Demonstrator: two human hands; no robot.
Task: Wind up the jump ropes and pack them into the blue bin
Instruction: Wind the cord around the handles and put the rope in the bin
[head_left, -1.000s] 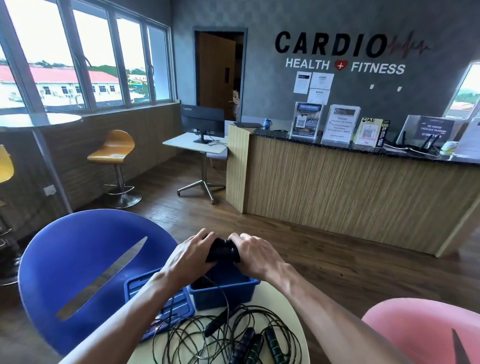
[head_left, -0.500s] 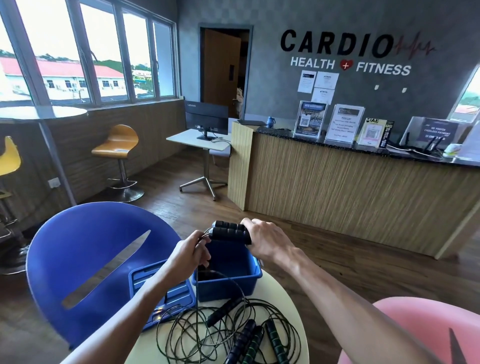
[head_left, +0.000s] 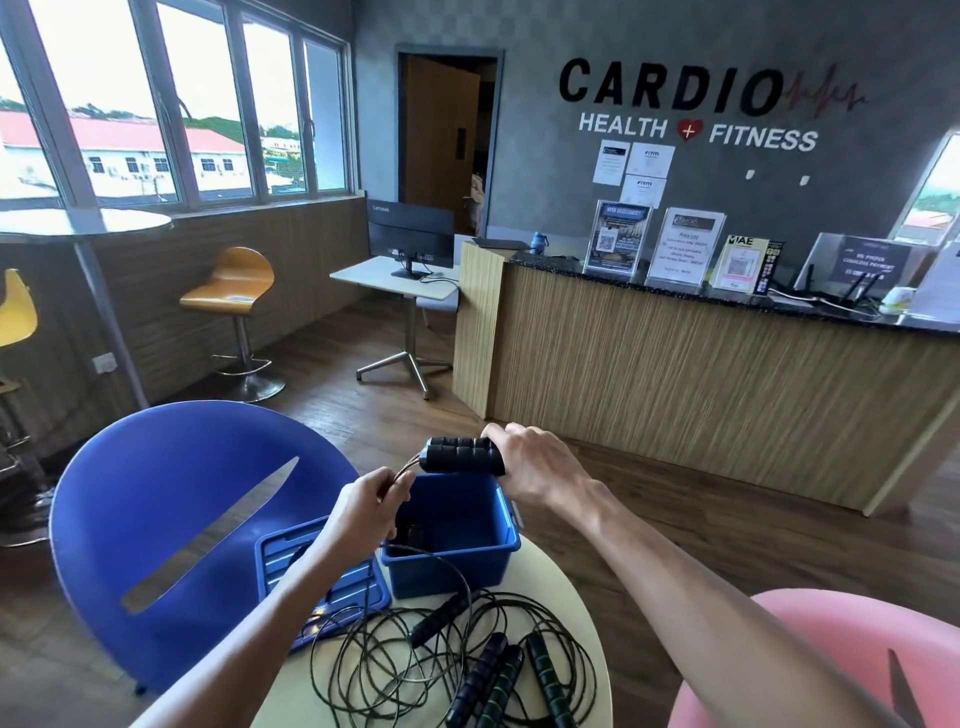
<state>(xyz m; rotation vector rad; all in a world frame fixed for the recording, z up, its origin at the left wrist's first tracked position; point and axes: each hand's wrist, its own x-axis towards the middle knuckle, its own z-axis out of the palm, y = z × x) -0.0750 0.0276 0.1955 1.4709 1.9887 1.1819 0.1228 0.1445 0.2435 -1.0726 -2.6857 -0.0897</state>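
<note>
Black foam jump-rope handles (head_left: 460, 456), paired above the open blue plastic bin (head_left: 470, 564), sit in the right hand's (head_left: 535, 470) curled fingers; the left hand (head_left: 363, 512) pinches their thin cord (head_left: 404, 467).

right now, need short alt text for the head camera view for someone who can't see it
Above an open blue bin on a round table, the right hand grips a pair of black jump rope handles while the left hand pinches their cord. Loose jump ropes lie tangled beside the bin lid.
</note>
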